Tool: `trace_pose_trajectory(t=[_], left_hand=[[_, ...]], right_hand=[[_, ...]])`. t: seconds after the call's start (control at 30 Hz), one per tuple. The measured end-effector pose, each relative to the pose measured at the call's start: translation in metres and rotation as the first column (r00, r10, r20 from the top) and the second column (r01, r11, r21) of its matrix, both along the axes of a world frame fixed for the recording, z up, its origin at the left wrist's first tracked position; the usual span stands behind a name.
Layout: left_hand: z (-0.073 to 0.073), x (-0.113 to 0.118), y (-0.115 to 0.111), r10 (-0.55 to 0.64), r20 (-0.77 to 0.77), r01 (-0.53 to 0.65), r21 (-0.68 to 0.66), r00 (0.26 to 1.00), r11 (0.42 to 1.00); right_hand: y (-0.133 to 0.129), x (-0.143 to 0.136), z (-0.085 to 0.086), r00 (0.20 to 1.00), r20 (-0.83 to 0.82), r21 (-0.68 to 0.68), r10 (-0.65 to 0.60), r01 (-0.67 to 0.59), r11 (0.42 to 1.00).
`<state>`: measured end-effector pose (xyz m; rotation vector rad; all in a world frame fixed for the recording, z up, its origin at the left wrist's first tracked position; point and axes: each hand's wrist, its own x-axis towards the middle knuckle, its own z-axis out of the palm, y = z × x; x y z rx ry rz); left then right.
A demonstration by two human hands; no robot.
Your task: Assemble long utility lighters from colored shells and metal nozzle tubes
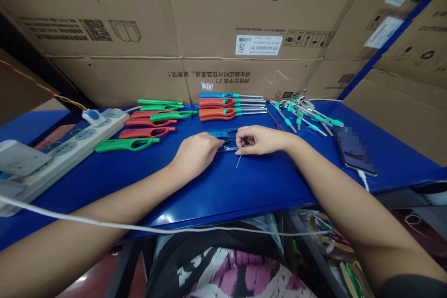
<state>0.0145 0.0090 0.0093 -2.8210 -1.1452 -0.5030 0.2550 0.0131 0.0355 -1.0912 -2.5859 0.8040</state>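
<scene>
A blue lighter handle shell (pixel 220 133) lies on the blue table, partly covered by both hands. My left hand (pixel 199 152) is closed at its left part, fingertips pinching something dark and small that I cannot make out. Over its right part my right hand (pixel 254 140) has thumb and fingers curled together by thin wires; what they grip is too small to name. A thin, light-coloured rod or wire (pixel 239 161) sticks out below the right fingertips. Just behind are assembled lighters, among them an orange one (pixel 217 114) and a blue one (pixel 217 95).
Green (pixel 129 144) and red (pixel 148 132) handle shells lie at the left, beside a white power strip (pixel 75 144). Metal tubes with teal parts (pixel 299 114) and a phone (pixel 353 149) are at the right. Cardboard (pixel 209 23) stands behind; a white cable (pixel 167 231) crosses in front.
</scene>
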Motion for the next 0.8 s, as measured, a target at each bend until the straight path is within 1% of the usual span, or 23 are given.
trace_pose_trajectory(t=[0.13,0.27,0.4,0.5,0.63,0.8], left_hand=[[0.000,-0.001,-0.002,-0.006,-0.027,0.006,0.007,1.000,1.000],[0.004,-0.004,-0.009,-0.038,-0.087,0.040,0.025,0.995,0.999],[0.007,-0.009,-0.015,-0.060,-0.102,0.064,0.031,0.993,0.997],[0.006,-0.012,-0.015,-0.059,-0.080,0.061,0.021,0.995,0.998],[0.003,-0.014,-0.010,-0.079,-0.016,0.077,-0.062,0.997,0.995],[-0.001,-0.013,-0.003,-0.057,0.086,0.070,-0.157,0.995,0.985]], right_hand=[[-0.001,-0.001,0.001,1.000,0.001,0.004,-0.007,0.007,1.000],[-0.001,-0.002,0.001,1.000,-0.011,-0.008,-0.022,0.022,1.000],[-0.001,-0.002,0.000,0.999,-0.018,-0.015,-0.029,0.029,0.999],[0.000,-0.001,-0.003,0.999,-0.034,-0.001,-0.015,0.015,1.000],[0.001,0.001,-0.006,0.999,-0.043,0.000,-0.009,0.009,1.000],[0.000,0.000,-0.004,0.997,-0.037,-0.049,-0.061,0.059,0.997]])
